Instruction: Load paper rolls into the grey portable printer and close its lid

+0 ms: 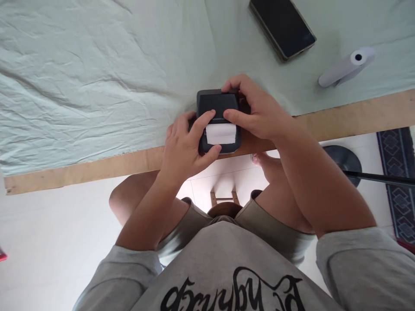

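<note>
We find the black device (210,103) at the table's (129,162) near edge, grasped by the left hand (183,144) at eight o'clock and right hand (261,110) at three, phone (283,28) lying towards one, roll (339,71) towards two.

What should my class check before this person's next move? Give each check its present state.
1. Left hand on the black device: ok.
2. Right hand on it too: ok.
3. White paper visible at the device's front: ok.
4. Phone apart from both hands: ok.
5. Device well back from the table's wooden edge: not ok, it is right by it.
6. Device switched on: cannot tell.
</note>
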`<state>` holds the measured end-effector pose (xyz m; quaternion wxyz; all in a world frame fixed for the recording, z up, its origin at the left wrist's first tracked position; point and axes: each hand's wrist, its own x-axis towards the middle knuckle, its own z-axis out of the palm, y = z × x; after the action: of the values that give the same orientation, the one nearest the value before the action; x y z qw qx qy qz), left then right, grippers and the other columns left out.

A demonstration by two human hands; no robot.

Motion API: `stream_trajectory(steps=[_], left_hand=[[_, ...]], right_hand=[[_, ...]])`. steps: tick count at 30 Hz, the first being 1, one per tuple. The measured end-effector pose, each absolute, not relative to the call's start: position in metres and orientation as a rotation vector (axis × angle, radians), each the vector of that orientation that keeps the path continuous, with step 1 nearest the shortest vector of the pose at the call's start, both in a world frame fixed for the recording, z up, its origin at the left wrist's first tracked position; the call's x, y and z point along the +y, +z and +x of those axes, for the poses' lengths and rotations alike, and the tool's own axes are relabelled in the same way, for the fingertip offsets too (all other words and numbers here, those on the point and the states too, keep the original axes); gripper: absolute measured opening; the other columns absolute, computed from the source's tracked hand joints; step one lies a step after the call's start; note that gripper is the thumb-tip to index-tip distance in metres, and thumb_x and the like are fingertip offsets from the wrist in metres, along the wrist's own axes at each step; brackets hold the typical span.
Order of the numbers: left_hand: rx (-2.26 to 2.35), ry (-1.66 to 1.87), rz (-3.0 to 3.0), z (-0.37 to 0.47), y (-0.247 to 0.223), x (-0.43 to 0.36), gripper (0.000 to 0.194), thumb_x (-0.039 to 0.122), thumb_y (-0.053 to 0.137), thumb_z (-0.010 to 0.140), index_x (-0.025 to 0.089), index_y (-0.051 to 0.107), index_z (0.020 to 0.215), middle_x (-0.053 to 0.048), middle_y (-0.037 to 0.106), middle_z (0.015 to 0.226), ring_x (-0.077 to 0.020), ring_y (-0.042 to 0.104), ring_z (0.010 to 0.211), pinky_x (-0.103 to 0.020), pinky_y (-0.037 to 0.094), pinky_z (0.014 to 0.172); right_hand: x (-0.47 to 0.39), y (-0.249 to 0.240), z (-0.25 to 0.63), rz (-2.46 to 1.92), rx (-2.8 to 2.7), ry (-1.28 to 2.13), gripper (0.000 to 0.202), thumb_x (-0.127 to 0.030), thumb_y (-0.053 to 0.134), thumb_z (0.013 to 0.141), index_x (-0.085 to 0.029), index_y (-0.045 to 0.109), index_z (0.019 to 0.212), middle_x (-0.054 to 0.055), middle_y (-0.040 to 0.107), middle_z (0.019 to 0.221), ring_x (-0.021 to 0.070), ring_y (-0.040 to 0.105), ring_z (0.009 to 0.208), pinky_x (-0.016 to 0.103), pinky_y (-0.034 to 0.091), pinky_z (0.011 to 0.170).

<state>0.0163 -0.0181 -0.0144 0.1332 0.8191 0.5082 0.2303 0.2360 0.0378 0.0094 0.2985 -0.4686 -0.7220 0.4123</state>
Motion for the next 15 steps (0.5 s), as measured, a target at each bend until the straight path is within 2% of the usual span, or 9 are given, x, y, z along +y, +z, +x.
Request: stream_trajectory(steps=[4,8,15], left_hand=[[1.466,0.691,2.347,0.0161,-0.0143,-0.0175,0.067,0.071,0.043,0.092,0.029,0.048,0.145,-0.015,0.056,0.130,-0.0367,0.056,0.119,-0.051,0.044,0.098],[1.495,0.718,2.324,0.0179,-0.0131,-0.0170,0.060,0.065,0.042,0.093,0.029,0.054,0.139,-0.014,0.058,0.124,-0.0350,0.060,0.112,-0.052,0.047,0.094],[1.497,0.704,2.360,0.0204,-0.0119,-0.0171,0.071,0.071,0.053,0.085,0.027,0.050,0.141,-0.016,0.058,0.125,-0.0374,0.057,0.119,-0.053,0.046,0.095]], right_hand=[[0.0411,0.0072,0.2374,-1.249,-1.892,1.115,0.033,-0.034,0.071,0.079,-0.029,0.059,0.110,0.000,0.067,0.106,0.0190,0.060,0.091,0.036,0.052,0.082],[0.0430,0.0088,0.2379,-1.245,-1.902,1.136,0.033,-0.031,0.069,0.080,-0.029,0.058,0.110,0.000,0.067,0.108,0.0188,0.060,0.090,0.036,0.052,0.082],[0.0371,0.0003,0.2371,-1.225,-1.848,1.082,0.033,-0.038,0.069,0.082,-0.030,0.057,0.111,0.002,0.065,0.115,0.0202,0.061,0.101,0.038,0.051,0.093]])
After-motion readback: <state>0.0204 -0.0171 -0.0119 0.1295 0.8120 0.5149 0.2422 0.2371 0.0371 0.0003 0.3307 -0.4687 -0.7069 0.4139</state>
